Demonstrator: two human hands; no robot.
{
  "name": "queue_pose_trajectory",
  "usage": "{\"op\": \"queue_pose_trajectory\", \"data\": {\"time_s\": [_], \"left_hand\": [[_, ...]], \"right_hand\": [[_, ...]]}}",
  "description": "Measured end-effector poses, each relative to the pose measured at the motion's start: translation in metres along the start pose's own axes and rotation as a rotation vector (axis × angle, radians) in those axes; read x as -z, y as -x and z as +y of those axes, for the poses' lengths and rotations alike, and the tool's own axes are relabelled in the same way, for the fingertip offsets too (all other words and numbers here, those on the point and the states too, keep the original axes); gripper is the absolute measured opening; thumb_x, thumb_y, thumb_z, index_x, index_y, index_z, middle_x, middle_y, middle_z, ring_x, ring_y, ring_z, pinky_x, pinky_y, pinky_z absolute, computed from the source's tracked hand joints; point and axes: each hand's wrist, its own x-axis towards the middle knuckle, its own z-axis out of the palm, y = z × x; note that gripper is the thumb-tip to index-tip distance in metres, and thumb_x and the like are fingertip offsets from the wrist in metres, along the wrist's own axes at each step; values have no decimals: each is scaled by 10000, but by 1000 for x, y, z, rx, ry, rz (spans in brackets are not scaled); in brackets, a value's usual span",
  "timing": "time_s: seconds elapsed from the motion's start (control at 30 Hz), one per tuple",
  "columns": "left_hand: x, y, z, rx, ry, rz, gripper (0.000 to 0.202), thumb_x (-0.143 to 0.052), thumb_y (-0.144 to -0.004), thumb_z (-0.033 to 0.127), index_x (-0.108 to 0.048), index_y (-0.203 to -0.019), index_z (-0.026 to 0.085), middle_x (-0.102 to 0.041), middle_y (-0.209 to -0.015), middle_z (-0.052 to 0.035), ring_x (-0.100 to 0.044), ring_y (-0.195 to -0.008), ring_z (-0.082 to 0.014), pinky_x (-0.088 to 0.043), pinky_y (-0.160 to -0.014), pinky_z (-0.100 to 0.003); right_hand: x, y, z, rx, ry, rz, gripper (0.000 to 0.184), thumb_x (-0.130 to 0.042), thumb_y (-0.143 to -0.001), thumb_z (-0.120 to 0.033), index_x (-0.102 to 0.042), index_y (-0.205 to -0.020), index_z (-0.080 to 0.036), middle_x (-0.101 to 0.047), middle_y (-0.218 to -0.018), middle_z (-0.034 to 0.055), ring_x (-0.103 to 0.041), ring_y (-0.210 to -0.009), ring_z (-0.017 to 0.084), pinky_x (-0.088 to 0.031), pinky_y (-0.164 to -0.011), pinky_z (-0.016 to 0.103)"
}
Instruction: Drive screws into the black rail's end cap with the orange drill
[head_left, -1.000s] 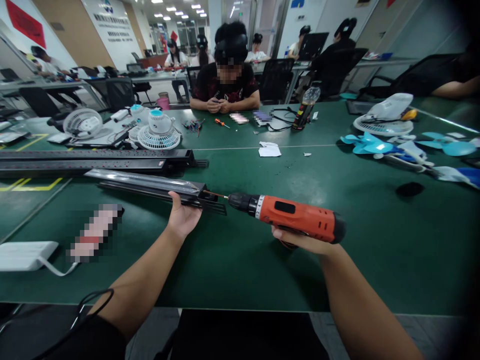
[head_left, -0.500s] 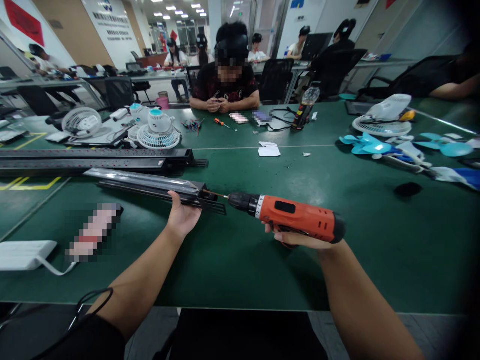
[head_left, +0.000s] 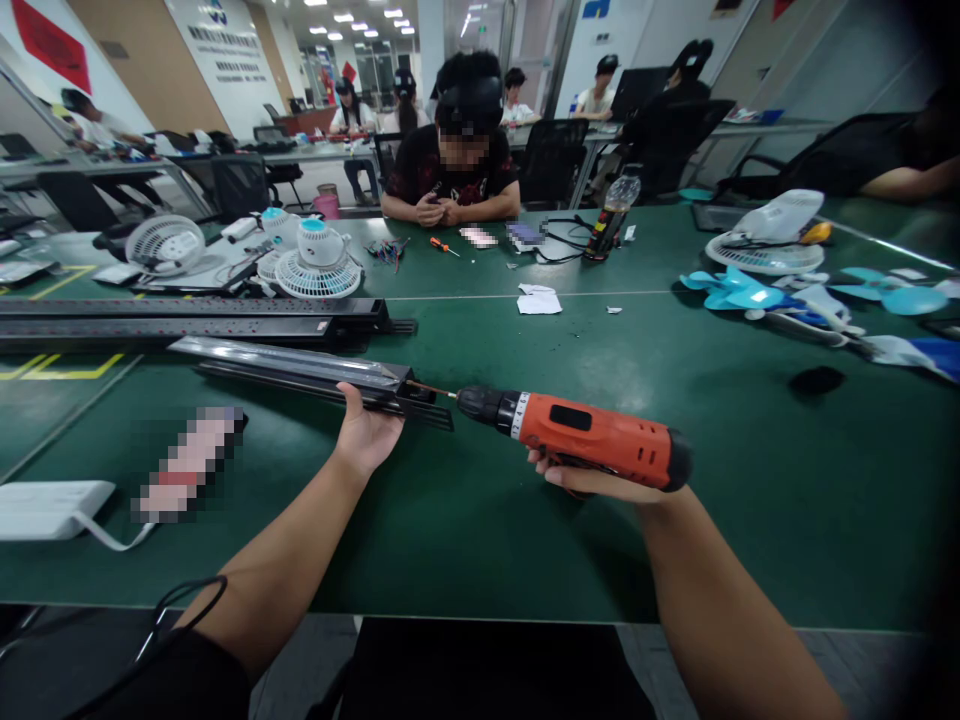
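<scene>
At the bottom edge of the frame, a thin black cable [head_left: 180,600] loops at lower left. Just above it a flat white box [head_left: 52,508] lies on the green counter [head_left: 480,540].

Both forearms reach in from below. Left of centre, the left hand [head_left: 365,432] has its grip closed on the near end of a long black strip [head_left: 300,368], with the thumb over the top edge and the palm against the near side. The strip lies flat on the counter and runs off toward the left of the frame.

Right of centre, the right hand [head_left: 592,480] has its grip wrapped around the handle of an orange drill [head_left: 592,440]. The drill is held level just above the counter, pointing left. Its thin bit [head_left: 431,388] meets the end piece of the strip, just beside the left thumb.

Behind the strip lie two longer black rails [head_left: 187,320], side by side. Farther back at centre left stand small white fans [head_left: 319,265]. A scrap of white paper [head_left: 538,300] lies at mid counter, and blue fan blades [head_left: 739,290] are spread at the right.

At the far edge, a bottle [head_left: 611,220] stands and a small screwdriver [head_left: 444,245] lies in front of a seated person [head_left: 457,170], whose hands are clasped on the counter.
</scene>
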Motion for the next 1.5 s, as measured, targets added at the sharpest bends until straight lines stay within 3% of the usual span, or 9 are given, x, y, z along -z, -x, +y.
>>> {"op": "queue_pose_trajectory", "data": {"time_s": [0.27, 0.47, 0.7, 0.87, 1.1, 1.23, 1.4, 1.5], "left_hand": [[1, -1, -2, -30, -58, -10, 755, -678, -884, 799, -751, -1312, 181, -820, -1172, -107, -723, -1256, -306, -546, -1103, -404], [5, -3, -1, -11, -41, -43, 742, -663, -882, 811, -751, -1338, 232, -835, -1139, -82, -729, -1254, -317, -554, -1101, -431], [4, -3, -2, -29, -58, -12, 781, -668, -872, 812, -741, -1351, 200, -834, -1131, -95, -729, -1253, -321, -550, -1110, -431], [6, -4, -2, -12, -17, -36, 742, -661, -880, 806, -757, -1313, 210, -841, -1105, -76, -767, -1169, -294, -559, -1093, -414], [6, -3, -2, -19, -34, -46, 738, -641, -887, 815, -764, -1307, 221, -842, -1094, -72, -755, -1193, -290, -550, -1097, -411], [7, -3, -1, -10, -22, -50, 742, -658, -886, 804, -752, -1328, 216, -838, -1123, -73, -753, -1196, -287, -553, -1092, -409], [5, -3, -2, -16, -43, -33, 764, -679, -869, 808, -737, -1360, 226, -827, -1178, -81, -726, -1256, -304, -540, -1112, -420], [3, -2, -2, -18, -49, -33, 770, -703, -848, 809, -741, -1347, 223, -827, -1166, -78, -724, -1253, -301, -541, -1110, -414]], "right_hand": [[-2, -1, -1, 73, 104, 34, 144, -714, -1022, -201, -735, -1165, -214, -814, -1035, 49, -811, -929, 194, -723, -907, 385], [-3, 0, -2, 28, 110, 46, 113, -724, -1023, -238, -746, -1130, -210, -817, -997, 51, -808, -899, 203, -723, -867, 388], [-2, -3, -6, 26, 81, 16, 93, -730, -1020, -234, -734, -1110, -212, -788, -947, 32, -747, -752, 149, -703, -751, 322], [-1, -5, -9, 3, 64, 5, 68, -712, -1038, -256, -721, -1089, -213, -752, -913, 21, -728, -766, 148, -686, -723, 301], [-3, -4, -10, -9, 53, 15, 60, -718, -1026, -238, -721, -1082, -216, -728, -856, 5, -700, -702, 137, -667, -641, 275], [-4, -2, -7, -21, 53, 30, 78, -710, -1032, -254, -715, -1102, -218, -752, -908, 18, -715, -696, 137, -692, -677, 303], [-3, -2, -7, 3, 97, 36, 114, -733, -1017, -254, -731, -1128, -226, -785, -976, 45, -782, -857, 193, -719, -806, 366], [-3, -3, -9, 8, 102, 46, 123, -737, -1012, -237, -735, -1136, -232, -786, -968, 33, -779, -828, 180, -719, -807, 360]]}}
